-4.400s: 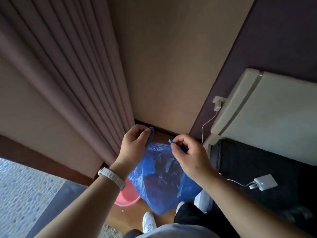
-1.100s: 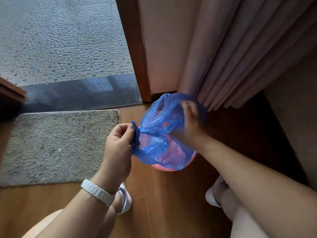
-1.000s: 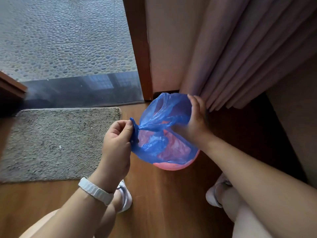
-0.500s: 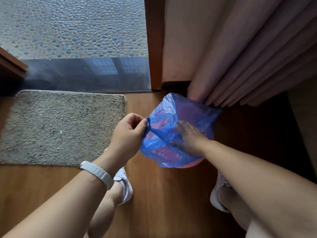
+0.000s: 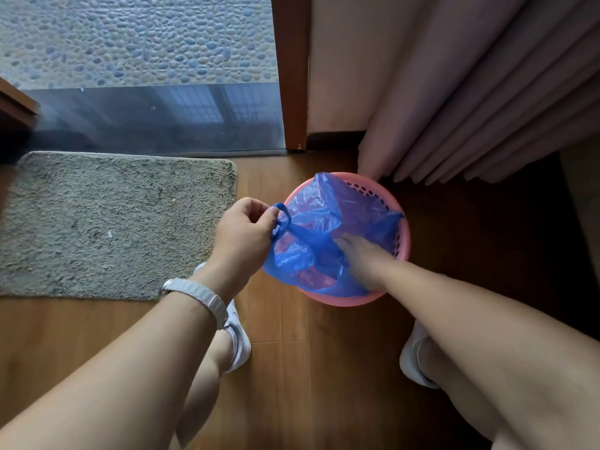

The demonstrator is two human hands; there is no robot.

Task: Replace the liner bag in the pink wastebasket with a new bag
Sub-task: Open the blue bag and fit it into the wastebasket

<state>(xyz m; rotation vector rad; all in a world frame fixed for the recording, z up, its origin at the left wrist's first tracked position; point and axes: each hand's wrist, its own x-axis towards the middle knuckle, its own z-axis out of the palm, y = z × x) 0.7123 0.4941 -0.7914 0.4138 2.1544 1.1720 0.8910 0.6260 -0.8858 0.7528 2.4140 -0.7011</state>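
- We see a wooden floor (image 5: pixel 292 368) across the lower part of the view. The person crouches over it, with both bare forearms reaching forward.
- A pale pink curtain (image 5: pixel 470 92) hangs in folds at the upper right. Its lower edge comes down just behind the wastebasket.
- A grey shaggy mat (image 5: pixel 113 222) lies on the floor to the left, in front of a glass door with pebbled ground beyond it.
- The pink wastebasket (image 5: pixel 404 235) stands upright on the floor between the mat and the curtain. We can see small holes in its inner wall at the far side.
- The blue bag (image 5: pixel 311 222) sits partly inside the wastebasket. Its plastic is crumpled; the near-left part spills over the rim, and the far side stands up loosely.
- The left hand (image 5: pixel 243 235) is just left of the rim. Its fingers are curled, and with the thumb they pinch a handle loop of the bag, drawing it outward.
- The right hand (image 5: pixel 363 258) is inside the bag's mouth. We see its fingers stretched out rather than gripping, pressing the plastic down into the wastebasket.
- A white watch (image 5: pixel 201 297) is on the left wrist.
- A white shoe (image 5: pixel 238 339) shows under the left arm, and another (image 5: pixel 412 362) under the right arm.
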